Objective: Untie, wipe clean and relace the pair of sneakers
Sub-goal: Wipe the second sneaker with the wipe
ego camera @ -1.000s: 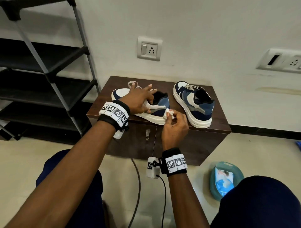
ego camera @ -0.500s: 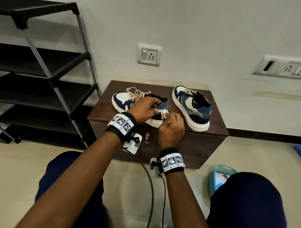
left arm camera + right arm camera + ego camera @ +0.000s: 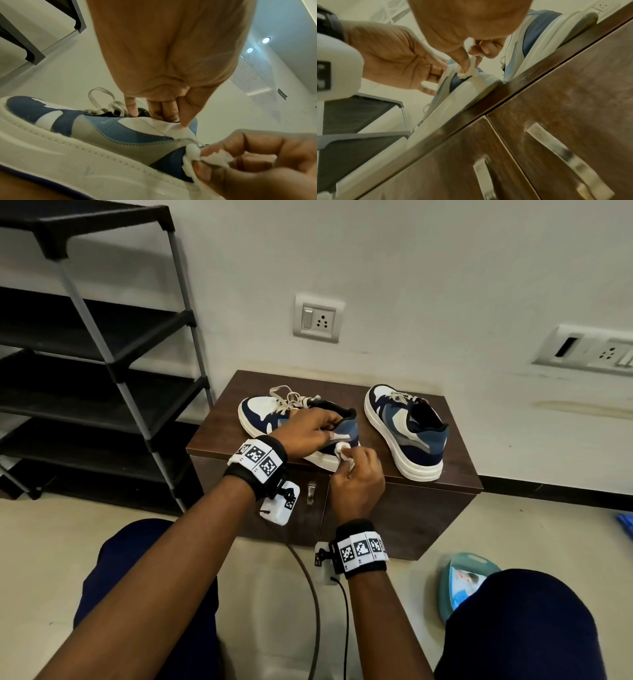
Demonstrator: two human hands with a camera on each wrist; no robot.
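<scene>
Two sneakers sit on a low brown desk [image 3: 219,419] that stands against a pale wall. Nearer the person lies the left sneaker [image 3: 263,414], its toe pointing toward the dark shelf rack [image 3: 102,364] and its heel at the desk's front edge; its loose pale laces [image 3: 291,398] lie in loops over the tongue. Well apart from it, on the other side of the desktop, stands the right sneaker [image 3: 404,433], upright with its heel toward the person.

Over the near shoe's collar rests the left hand [image 3: 308,429], its fingers [image 3: 171,115] curled down into the opening and its thumb laid against the white side panel, grasping the shoe. Just beside it, the right hand [image 3: 356,484] pinches a small white wipe [image 3: 344,451] between thumb and fingertips, and the wad touches the dark blue heel panel just above the white sole, as the left wrist view shows plainly.

Both wrists wear black bands with square printed markers, and a white camera block hangs under each. Cables trail from them down across the pale floor between the person's knees, which are clad in dark blue. Beside the right knee, on the floor, lies a teal pack of wipes [image 3: 462,580]. Metal handles [image 3: 563,152] show on the desk's doors.
</scene>
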